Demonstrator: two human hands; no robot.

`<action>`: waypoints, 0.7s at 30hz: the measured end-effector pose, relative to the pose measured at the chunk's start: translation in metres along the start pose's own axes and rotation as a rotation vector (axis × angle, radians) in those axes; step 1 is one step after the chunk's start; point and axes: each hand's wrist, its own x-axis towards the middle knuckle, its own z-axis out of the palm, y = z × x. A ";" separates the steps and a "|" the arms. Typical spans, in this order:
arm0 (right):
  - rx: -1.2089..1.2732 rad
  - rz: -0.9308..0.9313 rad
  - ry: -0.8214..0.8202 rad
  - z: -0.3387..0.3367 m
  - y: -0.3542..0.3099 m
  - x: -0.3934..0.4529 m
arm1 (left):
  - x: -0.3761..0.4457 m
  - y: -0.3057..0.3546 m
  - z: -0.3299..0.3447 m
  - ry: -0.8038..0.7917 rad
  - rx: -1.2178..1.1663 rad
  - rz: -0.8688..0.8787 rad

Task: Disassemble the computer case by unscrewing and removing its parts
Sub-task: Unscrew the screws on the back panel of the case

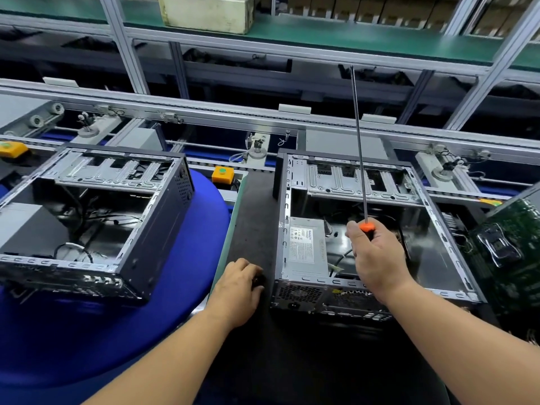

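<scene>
The open computer case (365,229) lies on the dark mat (254,217) at the right, its power supply (306,247) in the near left corner. Above it the right hand (377,255) grips a long screwdriver (360,159), shaft pointing up and away. The left hand (236,290) rests on the mat just left of the case, fingers curled over a small dark object (258,280) too indistinct to identify; a second open case (87,217) sits on a blue surface (181,287) at the left.

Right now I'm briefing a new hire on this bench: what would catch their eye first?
The long screwdriver the right hand grips by its orange-tipped handle, shaft pointing up over the open case at centre right. Next, a second open case lies at left on a blue surface. The left hand rests between them, on something small and dark.
</scene>
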 end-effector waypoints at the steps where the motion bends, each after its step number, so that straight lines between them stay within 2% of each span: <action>1: -0.001 -0.006 0.005 0.000 0.001 0.000 | 0.001 -0.001 -0.004 -0.040 0.014 -0.017; 6: -0.029 -0.017 0.022 0.003 0.003 0.002 | 0.016 0.003 -0.014 -0.181 0.058 -0.105; 12: -0.049 -0.024 0.002 0.004 0.002 0.002 | 0.033 0.015 -0.013 -0.169 0.121 -0.101; 21: -0.046 -0.018 -0.009 0.003 0.001 0.001 | 0.040 0.019 -0.008 -0.139 0.077 -0.093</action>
